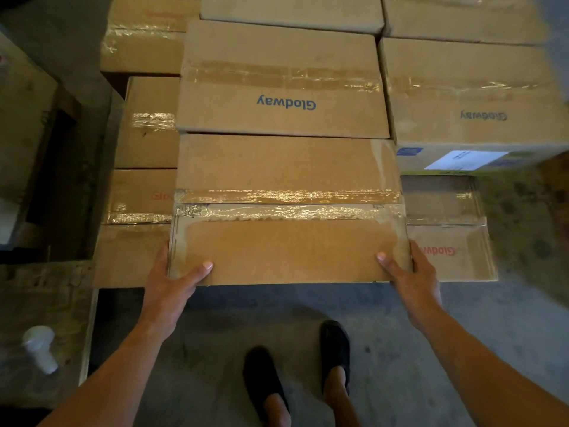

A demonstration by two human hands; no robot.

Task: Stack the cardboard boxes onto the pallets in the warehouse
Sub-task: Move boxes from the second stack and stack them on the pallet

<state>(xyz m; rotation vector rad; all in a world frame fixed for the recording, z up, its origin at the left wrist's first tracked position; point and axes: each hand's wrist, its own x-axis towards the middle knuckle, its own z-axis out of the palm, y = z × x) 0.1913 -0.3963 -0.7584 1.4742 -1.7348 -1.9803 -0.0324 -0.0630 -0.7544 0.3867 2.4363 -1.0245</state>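
A taped brown cardboard box (289,211) lies in front of me, on top of a stack of similar boxes. My left hand (172,282) grips its near left corner, thumb on the top face. My right hand (412,272) grips the near right corner the same way. Just behind it sits another box (280,81) with blue "Glodway" print, and a third like it (474,94) stands to the right. Lower boxes (144,124) show on the left, and one with red print (449,241) on the right. The pallet under the stack is hidden.
Bare concrete floor (462,334) lies under my two feet in dark shoes (334,352). At the left a wooden crate or pallet edge (46,303) carries a white plastic bottle (40,346). More boxes fill the back row.
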